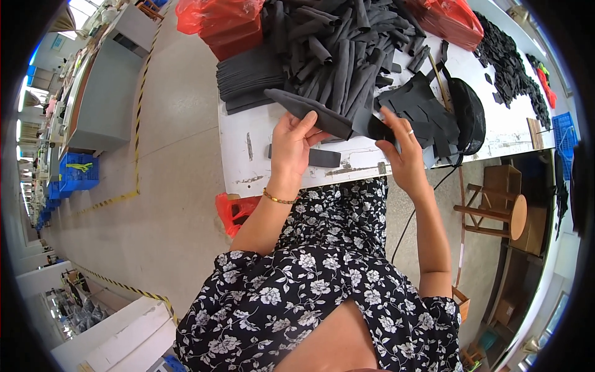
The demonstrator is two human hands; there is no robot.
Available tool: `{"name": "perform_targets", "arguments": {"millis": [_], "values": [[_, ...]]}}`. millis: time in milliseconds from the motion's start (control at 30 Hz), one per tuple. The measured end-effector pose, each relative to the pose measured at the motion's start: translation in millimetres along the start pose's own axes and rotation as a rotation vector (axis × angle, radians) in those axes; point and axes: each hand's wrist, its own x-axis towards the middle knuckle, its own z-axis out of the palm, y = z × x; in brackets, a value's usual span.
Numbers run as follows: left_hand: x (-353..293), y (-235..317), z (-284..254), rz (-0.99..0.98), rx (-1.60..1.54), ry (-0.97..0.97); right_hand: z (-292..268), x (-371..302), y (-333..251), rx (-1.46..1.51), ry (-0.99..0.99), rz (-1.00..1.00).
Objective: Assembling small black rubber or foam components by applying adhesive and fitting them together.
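A long dark grey fabric piece, folded lengthwise, slants above the table's near edge. My left hand is closed on its middle, thumb on top and fingers beneath. At its right end, a smaller black piece sits between the thumb and fingers of my right hand, which wears a ring; how firmly it is gripped is hard to see. Below my left hand, a dark flat strip lies on the white table. Behind both hands rises a large heap of rolled dark fabric pieces.
A neat stack of dark fabric lies left of the heap. Red plastic bags stand at the back. Flat black pieces and a black round mesh-sided object are on the right. A wooden stool stands beyond the table's right side.
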Motion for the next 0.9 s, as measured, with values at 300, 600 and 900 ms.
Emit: {"name": "perform_targets", "arguments": {"millis": [300,600,900], "values": [[14.6,-2.0,0.5,-0.182,-0.418,0.051,-16.5,-17.6,-9.3,-0.236,-0.052,-0.172],[13.5,-4.0,8.6,-0.103,-0.275,-0.054,-10.6,-2.2,-25.9,-0.344,-0.094,-0.236],[3.2,-1.2,12.6,-0.137,-0.210,-0.116,-10.0,5.1,-28.1,-0.558,-0.013,-0.376]]}}
